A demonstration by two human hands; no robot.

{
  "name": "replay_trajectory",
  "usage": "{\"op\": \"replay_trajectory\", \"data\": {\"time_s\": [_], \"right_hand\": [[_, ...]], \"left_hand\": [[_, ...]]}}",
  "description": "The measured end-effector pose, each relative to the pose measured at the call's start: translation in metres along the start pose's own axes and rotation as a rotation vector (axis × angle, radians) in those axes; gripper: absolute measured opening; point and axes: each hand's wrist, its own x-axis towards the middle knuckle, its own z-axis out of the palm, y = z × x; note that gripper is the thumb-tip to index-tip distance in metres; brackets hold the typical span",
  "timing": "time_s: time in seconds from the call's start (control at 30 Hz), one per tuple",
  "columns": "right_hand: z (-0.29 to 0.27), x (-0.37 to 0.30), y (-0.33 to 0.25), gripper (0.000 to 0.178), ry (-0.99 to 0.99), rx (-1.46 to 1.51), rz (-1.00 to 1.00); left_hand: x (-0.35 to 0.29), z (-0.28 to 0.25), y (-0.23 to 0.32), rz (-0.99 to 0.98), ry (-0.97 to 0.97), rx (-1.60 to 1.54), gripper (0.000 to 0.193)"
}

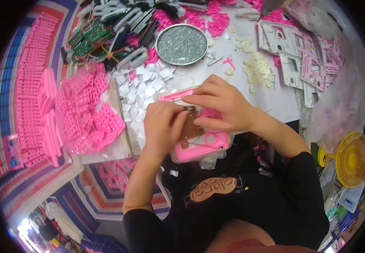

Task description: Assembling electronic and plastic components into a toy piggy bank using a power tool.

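Observation:
A pink plastic casing lies at the table's front edge, close to my body. Set in it is a brown board with thin wires. My left hand reaches over the casing's left side, thumb and index finger pinched at a small dark part too small to name. Over the casing's upper right bends my right hand, its index finger stretched toward the left fingertips and its thumb apart, just above the board. No held thing shows in the right hand. The fingers hide part of the casing's inside.
White square pieces are scattered left of the casing, near a bag of pink grids. Beyond stands a round tin of small metal parts. Cream discs and white panels lie right. A yellow fan stands lower right.

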Motion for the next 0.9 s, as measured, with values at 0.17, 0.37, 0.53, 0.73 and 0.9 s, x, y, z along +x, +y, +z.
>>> {"op": "replay_trajectory", "data": {"time_s": [0.17, 0.37, 0.53, 0.73, 0.9], "right_hand": [[-0.052, -0.015, 0.079, 0.039, 0.054, -0.435, 0.221], [-0.106, 0.053, 0.197, 0.035, 0.24, -0.681, 0.332], [-0.094, 0.137, 0.237, 0.037, 0.074, -0.616, 0.159], [-0.098, 0.118, 0.236, 0.035, 0.194, -0.518, 0.275], [-0.118, 0.051, 0.13, 0.031, 0.39, 0.035, 0.334]], "left_hand": [[-0.007, 0.015, 0.004, -0.162, 0.147, -0.017, 0.011], [-0.008, 0.014, 0.012, 0.042, 0.036, 0.062, 0.011], [-0.017, 0.014, 0.012, 0.047, 0.051, 0.116, 0.013], [-0.016, 0.028, 0.018, 0.035, 0.138, 0.089, 0.013], [-0.017, 0.009, -0.003, -0.123, 0.207, 0.012, 0.01]]}}
